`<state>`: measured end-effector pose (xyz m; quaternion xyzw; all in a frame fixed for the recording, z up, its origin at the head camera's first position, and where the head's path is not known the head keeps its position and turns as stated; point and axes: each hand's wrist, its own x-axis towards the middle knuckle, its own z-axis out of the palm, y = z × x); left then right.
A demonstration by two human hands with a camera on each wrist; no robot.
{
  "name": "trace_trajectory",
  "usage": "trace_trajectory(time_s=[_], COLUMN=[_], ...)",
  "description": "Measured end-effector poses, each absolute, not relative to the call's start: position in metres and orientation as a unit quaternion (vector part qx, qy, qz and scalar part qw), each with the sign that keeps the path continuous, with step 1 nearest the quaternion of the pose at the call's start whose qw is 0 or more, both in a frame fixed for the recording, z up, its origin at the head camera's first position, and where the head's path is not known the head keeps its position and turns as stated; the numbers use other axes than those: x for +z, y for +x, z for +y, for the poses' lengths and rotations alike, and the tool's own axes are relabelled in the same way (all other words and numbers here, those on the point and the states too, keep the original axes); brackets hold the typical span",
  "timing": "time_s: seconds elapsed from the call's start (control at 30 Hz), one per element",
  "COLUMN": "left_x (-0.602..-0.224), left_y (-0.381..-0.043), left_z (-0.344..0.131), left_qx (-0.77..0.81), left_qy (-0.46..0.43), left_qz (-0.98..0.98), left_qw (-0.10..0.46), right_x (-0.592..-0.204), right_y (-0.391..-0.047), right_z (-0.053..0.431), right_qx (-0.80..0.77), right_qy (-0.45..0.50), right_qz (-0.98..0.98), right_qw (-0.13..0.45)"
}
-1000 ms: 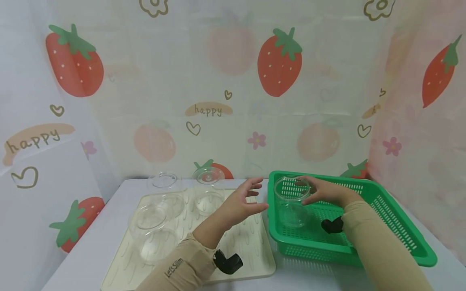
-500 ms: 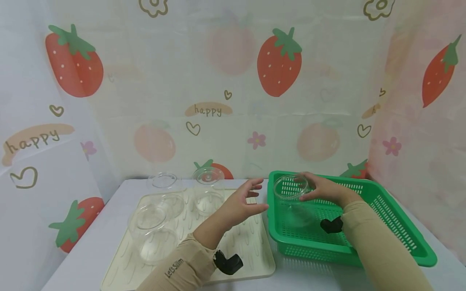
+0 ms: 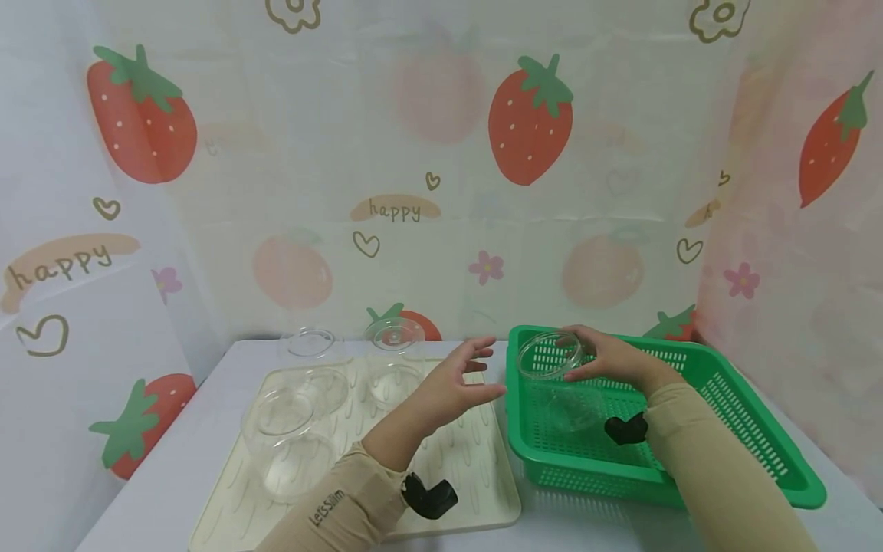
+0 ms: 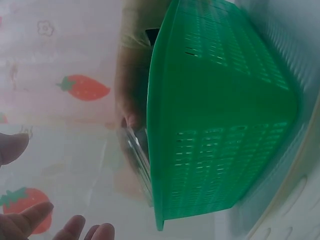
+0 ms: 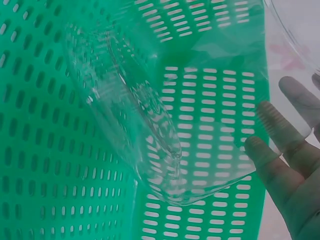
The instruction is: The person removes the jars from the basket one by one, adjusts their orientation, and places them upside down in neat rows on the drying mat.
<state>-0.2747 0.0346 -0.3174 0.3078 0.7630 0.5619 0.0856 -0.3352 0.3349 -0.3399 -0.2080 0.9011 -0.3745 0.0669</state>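
In the head view my right hand grips a clear jar near its rim, at the left end of a green basket. The jar leans, its rim toward the left and its base toward the right, low inside the basket. The right wrist view shows the jar's see-through base against the slotted basket wall, with fingers along its side. My left hand hovers between mat and basket, fingers spread and holding nothing. In the left wrist view its fingertips stay apart from the basket.
A cream ridged mat lies left of the basket on a white table. On it stand a front clear jar, a back-left one and a back-right clear jar. A strawberry-print curtain closes off the back and sides.
The jar in my right hand has tipped over: its base has swung right while the rim has shifted slightly left. My left hand has stayed nearly still.
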Motion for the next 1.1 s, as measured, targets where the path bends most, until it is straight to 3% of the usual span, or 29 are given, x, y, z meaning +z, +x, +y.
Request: trace_trajectory(time_s=[0.6,1.1], left_x=[-0.317,-0.311], left_y=[-0.275,-0.277], left_z=[0.031,0.022], left_qx=[0.552,0.551], left_qy=[0.307,0.304], left_qz=[0.77,0.774], left_qw=[0.085,0.069], right_x=[-0.332,-0.299], right_y=[-0.338,-0.328], right_z=[0.34,0.334], right_qx=[-0.387,-0.467], right_qy=[-0.24,-0.293], right_qz=[0.89,0.833], right_qw=[-0.004,-0.046])
